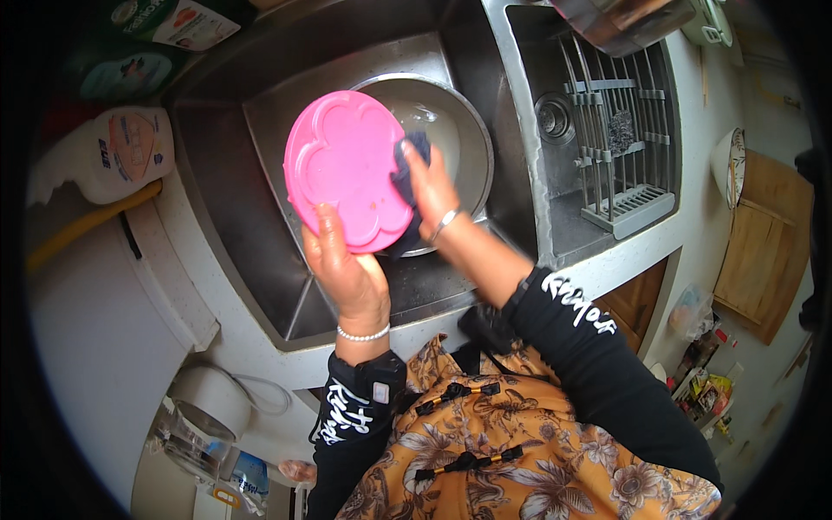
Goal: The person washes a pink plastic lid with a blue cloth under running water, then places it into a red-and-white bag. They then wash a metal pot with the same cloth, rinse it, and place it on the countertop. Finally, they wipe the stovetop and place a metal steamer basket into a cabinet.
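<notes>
A round pink plastic lid (348, 169) with a raised flower outline is tilted over the sink, gripped at its lower left edge by my left hand (344, 266). My right hand (432, 188) presses a dark cloth (411, 162) against the lid's right edge; part of the cloth hangs below the lid. Under both hands, a round metal basin (478, 140) with some liquid in it stands in the large steel sink (214, 162). The lid hides the basin's left side.
A smaller sink at the right holds a metal-bar drying rack (624, 130) with a steel-wool scrubber (621, 130) on it. A white bottle (133, 153) and yellow hose (91, 224) lie left. A patterned bowl (731, 166) and wooden board (760, 247) are far right.
</notes>
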`<state>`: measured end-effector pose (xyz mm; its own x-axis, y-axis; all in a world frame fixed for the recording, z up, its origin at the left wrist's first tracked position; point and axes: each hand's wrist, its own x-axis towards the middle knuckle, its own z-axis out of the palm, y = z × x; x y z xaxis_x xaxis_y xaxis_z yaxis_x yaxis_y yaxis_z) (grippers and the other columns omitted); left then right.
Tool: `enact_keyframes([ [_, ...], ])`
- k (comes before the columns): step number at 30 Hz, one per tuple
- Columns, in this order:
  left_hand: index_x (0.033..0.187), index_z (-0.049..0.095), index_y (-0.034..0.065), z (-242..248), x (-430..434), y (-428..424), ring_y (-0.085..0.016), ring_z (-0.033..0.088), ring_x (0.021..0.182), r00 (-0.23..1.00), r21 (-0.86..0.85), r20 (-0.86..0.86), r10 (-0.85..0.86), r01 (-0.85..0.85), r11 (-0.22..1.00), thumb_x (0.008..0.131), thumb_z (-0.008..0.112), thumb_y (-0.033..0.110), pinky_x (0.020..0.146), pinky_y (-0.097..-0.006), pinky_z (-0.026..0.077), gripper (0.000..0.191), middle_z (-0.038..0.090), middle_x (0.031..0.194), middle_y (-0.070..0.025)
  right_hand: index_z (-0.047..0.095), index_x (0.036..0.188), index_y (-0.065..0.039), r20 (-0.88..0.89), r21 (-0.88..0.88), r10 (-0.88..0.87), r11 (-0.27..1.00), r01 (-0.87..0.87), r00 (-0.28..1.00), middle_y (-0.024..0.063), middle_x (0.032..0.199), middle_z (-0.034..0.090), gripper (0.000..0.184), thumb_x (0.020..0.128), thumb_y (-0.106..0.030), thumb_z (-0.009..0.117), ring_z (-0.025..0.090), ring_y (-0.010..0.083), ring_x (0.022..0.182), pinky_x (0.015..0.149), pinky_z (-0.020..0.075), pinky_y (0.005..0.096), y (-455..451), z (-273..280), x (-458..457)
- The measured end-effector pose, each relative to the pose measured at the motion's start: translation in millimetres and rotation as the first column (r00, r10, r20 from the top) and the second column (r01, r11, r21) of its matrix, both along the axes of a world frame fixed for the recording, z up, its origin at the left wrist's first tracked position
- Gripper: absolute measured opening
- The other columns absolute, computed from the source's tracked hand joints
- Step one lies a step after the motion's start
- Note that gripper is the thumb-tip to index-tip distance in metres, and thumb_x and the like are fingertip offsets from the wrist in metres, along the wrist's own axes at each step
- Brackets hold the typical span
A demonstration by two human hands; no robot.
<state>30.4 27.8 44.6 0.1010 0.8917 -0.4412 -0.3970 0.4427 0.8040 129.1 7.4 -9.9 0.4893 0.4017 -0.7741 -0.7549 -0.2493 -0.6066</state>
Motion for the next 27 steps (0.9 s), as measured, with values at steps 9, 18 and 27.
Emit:
enact_keyframes([
  [9,0.119,0.045,-0.0006,1,22,9,-0.020,0.051,0.106,0.982,0.025,-0.006,0.188,-0.188,0.982,0.095,0.045,0.023,0.094,-0.0349,0.040,0.034,0.052,0.115,-0.0107,0.030,0.128,-0.007,-0.179,0.163,-0.208,0.958,0.238,0.962,0.0076,0.106,0.052,0.049,0.088,-0.015,0.058,0.055,0.0152,0.093,0.080,0.0499,0.0313,-1,11,-32],
  [18,0.128,0.038,-0.0040,9,-16,-17,-0.018,0.045,0.115,0.956,-0.041,0.082,-0.283,0.287,0.957,0.091,0.047,0.005,0.100,-0.0317,0.035,0.039,0.048,0.123,-0.0107,0.047,0.110,-0.001,0.061,0.244,0.021,0.969,-0.035,0.998,0.0067,0.095,0.057,0.030,0.086,-0.016,0.059,0.058,0.0142,0.084,0.073,0.0513,0.0287,-3,-11,33],
  [27,0.112,0.054,-0.0028,-5,-3,31,-0.017,0.058,0.095,0.993,-0.010,0.074,-0.090,0.091,0.996,0.089,0.055,0.011,0.085,-0.0295,0.046,0.027,0.060,0.106,-0.0094,0.039,0.124,-0.003,0.262,0.267,0.024,0.959,-0.097,0.965,0.0058,0.105,0.052,0.045,0.088,-0.022,0.059,0.053,0.0125,0.091,0.080,0.0470,0.0270,-1,-13,22],
])
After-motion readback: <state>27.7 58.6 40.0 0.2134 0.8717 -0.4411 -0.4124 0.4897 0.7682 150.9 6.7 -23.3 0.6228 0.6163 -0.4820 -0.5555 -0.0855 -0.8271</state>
